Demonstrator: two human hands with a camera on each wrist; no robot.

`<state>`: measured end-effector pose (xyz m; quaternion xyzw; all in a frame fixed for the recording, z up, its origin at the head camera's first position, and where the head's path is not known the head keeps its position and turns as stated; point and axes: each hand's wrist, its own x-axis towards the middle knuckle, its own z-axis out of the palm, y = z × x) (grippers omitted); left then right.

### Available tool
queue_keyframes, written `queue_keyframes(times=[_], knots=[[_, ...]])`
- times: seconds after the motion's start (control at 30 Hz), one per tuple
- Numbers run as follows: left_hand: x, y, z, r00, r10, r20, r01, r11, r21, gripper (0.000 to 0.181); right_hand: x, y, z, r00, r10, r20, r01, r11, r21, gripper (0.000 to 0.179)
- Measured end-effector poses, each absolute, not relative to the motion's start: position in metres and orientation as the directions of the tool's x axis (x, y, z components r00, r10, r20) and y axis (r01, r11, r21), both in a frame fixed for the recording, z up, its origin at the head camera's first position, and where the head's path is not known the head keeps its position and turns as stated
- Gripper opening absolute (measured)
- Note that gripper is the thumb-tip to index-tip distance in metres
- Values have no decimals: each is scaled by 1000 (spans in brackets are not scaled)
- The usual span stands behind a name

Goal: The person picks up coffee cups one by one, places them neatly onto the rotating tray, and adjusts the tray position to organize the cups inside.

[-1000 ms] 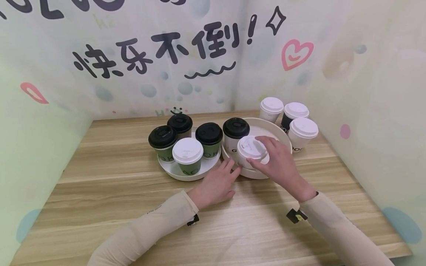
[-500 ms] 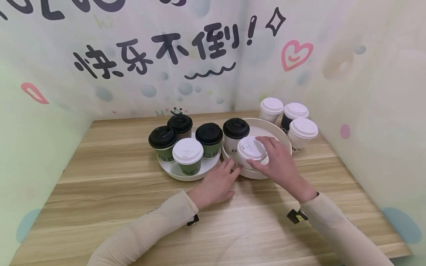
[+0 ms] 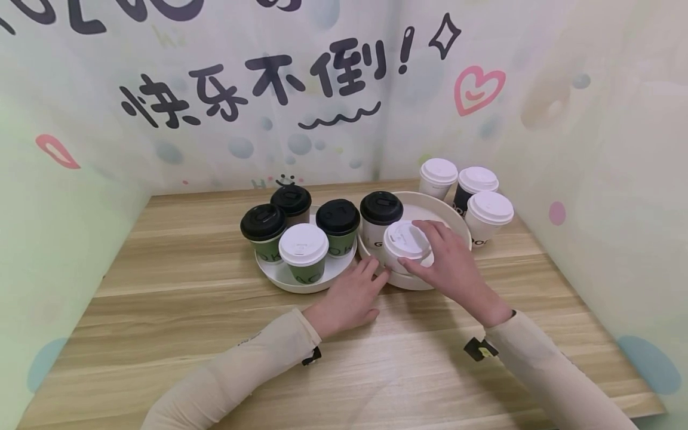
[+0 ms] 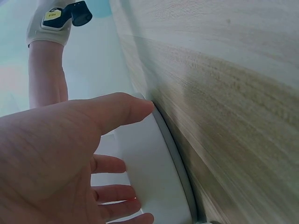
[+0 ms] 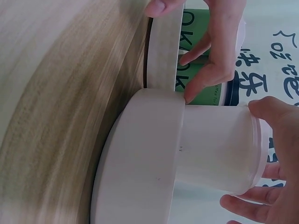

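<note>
In the head view my right hand (image 3: pixel 455 266) holds a white-lidded paper cup (image 3: pixel 403 239) by its lid, thumb on the near side and fingers at the far right. The cup stands upright at the front of the right-hand round tray (image 3: pixel 448 208), beside a black-lidded white cup (image 3: pixel 380 209). My left hand (image 3: pixel 348 300) reaches between the two trays. Its fingertips touch the right tray's rim, seen in the right wrist view beside the white cup (image 5: pixel 215 147). In the left wrist view the left thumb and loosely bent fingers lie along the tray wall (image 4: pixel 152 175).
A smaller round tray (image 3: pixel 292 286) on the left bears several cups: a white-lidded green cup (image 3: pixel 304 251) in front and black-lidded cups around it. Three white-lidded cups, including one at the front (image 3: pixel 489 212), stand on the table (image 3: pixel 188 269) behind and right of the right tray.
</note>
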<state>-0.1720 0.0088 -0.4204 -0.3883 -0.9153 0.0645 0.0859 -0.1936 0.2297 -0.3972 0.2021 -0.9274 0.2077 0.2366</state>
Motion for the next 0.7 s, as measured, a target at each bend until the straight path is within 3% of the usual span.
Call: queue_keyframes(times=[0.5, 0.7], knots=[[-172, 9, -421, -688, 719, 95, 698, 692, -186, 72, -183, 254, -398, -872, -244, 425, -402, 851, -337, 86], [-172, 9, -421, -689, 720, 88, 700, 692, -177, 73, -174, 279, -408, -914, -212, 347, -326, 892, -313, 80]])
